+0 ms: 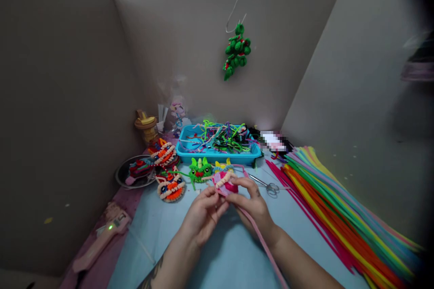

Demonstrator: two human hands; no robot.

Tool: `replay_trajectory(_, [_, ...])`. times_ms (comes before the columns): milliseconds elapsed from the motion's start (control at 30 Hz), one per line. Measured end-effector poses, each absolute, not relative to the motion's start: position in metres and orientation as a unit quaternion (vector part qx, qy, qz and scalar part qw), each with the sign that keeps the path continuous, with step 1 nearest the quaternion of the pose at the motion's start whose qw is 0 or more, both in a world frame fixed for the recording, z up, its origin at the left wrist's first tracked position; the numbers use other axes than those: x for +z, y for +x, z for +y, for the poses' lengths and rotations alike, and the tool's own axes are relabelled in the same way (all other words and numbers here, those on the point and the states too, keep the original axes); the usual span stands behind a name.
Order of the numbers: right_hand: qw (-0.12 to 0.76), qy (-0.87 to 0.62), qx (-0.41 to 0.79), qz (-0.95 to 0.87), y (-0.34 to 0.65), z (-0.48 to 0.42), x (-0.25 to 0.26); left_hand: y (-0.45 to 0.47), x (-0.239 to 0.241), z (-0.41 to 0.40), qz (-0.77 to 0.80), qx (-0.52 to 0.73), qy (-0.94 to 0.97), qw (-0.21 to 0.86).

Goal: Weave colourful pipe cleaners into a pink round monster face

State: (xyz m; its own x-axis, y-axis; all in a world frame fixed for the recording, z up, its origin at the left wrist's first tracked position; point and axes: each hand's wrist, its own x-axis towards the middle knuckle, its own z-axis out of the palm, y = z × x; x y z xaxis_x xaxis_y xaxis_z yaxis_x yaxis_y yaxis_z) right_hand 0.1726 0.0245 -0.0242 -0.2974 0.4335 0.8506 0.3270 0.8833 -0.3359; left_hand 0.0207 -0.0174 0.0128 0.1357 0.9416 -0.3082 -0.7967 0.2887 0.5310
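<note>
Left wall [61,99] dim; right edge dark, blurred.

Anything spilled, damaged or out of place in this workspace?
Nothing looks plainly spilled or damaged, though the right hand partly hides the held pink piece. The blue tray holds tangled coloured strands, and a few crimson strips sit apart from the multicoloured bundle: untidy, perhaps, rather than wrong.

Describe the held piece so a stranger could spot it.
Find the blue tray. In front of it, the left hand and right hand hold a piece. Pink with a cream strip, it differs from the bright green face left of it.
</note>
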Motion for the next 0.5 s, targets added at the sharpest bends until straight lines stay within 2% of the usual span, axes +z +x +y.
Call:
replay_trajectory(133, [0.551,-0.234,0.09,-0.796,0.173,0.025,-0.027,0.021,0.011,-0.018,0.311,0.585,0.116,0.74])
replay_trajectory(333, [0.55,-0.255,0.02,-0.795,0.174,0.023,-0.015,0.027,0.003,-0.017,0.359,0.576,0.147,0.72])
replay_trajectory(500, [0.552,-0.251,0.023,-0.795,0.169,0.015,-0.009,0.03,0.001,-0.016,0.359,0.611,0.108,0.698])
